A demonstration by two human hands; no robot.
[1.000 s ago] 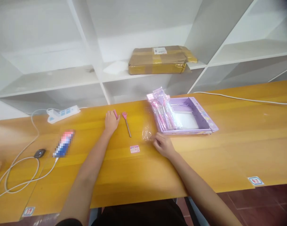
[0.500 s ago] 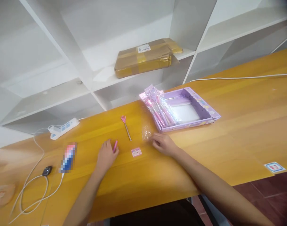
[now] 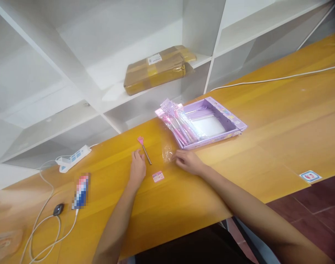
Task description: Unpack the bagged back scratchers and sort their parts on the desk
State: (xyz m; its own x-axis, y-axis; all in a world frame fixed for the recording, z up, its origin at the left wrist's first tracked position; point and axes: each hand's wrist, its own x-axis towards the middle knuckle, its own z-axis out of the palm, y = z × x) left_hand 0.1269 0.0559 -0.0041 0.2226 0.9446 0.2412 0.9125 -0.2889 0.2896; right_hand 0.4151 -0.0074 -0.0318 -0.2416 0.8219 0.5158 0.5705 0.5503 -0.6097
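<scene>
My left hand is beside a small back scratcher with a pink hand-shaped head and a metal rod, lying on the table. Its fingers are curled. The pink handle seen in this hand earlier is hidden now, and it does not show on the table. My right hand rests with loosely curled fingers at the edge of a crumpled clear plastic wrapper; I see no grip on it. A small pink printed card lies between my hands.
Behind my right hand stands a purple open box with several bagged back scratchers leaning over its left side. A power strip, a blurred-out device and cables are at left. A taped parcel sits on the shelf.
My left hand has moved up and right, to the back scratcher, and the pink handle in it has gone out of sight. My right hand stays by the wrapper. The view has shifted slightly.
</scene>
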